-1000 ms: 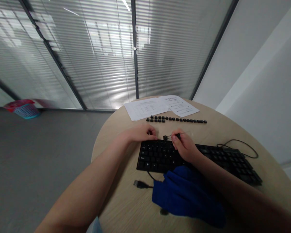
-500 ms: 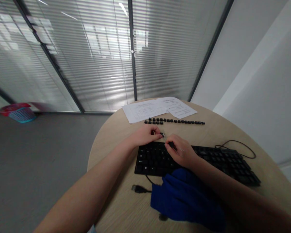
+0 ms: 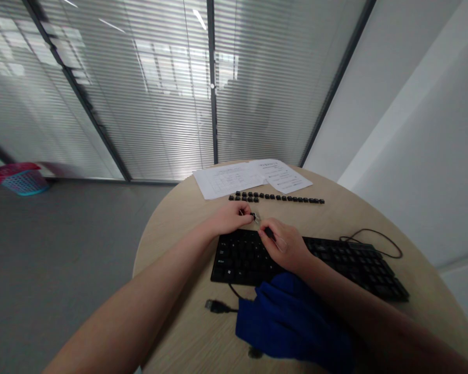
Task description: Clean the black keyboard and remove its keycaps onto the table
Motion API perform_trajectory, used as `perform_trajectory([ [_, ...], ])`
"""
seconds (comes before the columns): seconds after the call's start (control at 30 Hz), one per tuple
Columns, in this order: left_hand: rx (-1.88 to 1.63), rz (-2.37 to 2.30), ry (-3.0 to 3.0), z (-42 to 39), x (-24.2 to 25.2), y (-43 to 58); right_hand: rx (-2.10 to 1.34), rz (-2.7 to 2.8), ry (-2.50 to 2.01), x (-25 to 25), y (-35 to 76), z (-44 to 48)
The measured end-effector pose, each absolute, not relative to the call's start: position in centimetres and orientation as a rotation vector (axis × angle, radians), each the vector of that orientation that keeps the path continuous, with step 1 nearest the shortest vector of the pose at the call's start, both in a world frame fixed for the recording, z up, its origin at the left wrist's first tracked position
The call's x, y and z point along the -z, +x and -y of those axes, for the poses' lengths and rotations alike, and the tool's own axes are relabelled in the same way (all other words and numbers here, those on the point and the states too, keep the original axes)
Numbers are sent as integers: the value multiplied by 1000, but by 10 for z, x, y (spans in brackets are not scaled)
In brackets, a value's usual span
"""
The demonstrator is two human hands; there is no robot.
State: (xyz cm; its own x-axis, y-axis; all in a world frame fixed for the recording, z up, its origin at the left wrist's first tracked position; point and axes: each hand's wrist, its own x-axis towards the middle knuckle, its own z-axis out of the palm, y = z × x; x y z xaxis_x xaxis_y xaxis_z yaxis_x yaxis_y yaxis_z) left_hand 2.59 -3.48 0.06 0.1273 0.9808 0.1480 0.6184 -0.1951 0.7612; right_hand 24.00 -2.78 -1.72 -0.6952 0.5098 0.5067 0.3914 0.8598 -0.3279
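Note:
Over the back left edge of a black keyboard, my left hand pinches a small black keycap between thumb and fingertips. My right hand is closed around a thin wire keycap puller, whose wire end reaches to the keycap. More wire shows beside the right palm; the handle is mostly hidden by the fingers. The right hand is above the middle of the keyboard and covers some keys. Behind the hands, several removed keycaps lie on the table in a long row with a shorter one.
Printed sheets lie at the far edge of the round wooden table. A blue cloth sits in front of the keyboard, next to a USB plug. A cable curls at the right. A basket stands on the floor.
The view has shifted slightly, so the table things appear a little further left. Both hands keep their grips, with the wire end still at the keycap.

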Motion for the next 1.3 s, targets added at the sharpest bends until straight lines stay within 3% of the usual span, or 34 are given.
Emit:
perform_trajectory([
  [0.57,-1138,-1550,1836,42,-18,5,-234,2275,-873,20,243,19],
  [0.9,-1095,-1390,2206,50,-23,14,3,2303,-665,11,244,27],
  [1.3,-968,-1135,1915,46,-7,32,102,2393,-798,20,241,26],
])
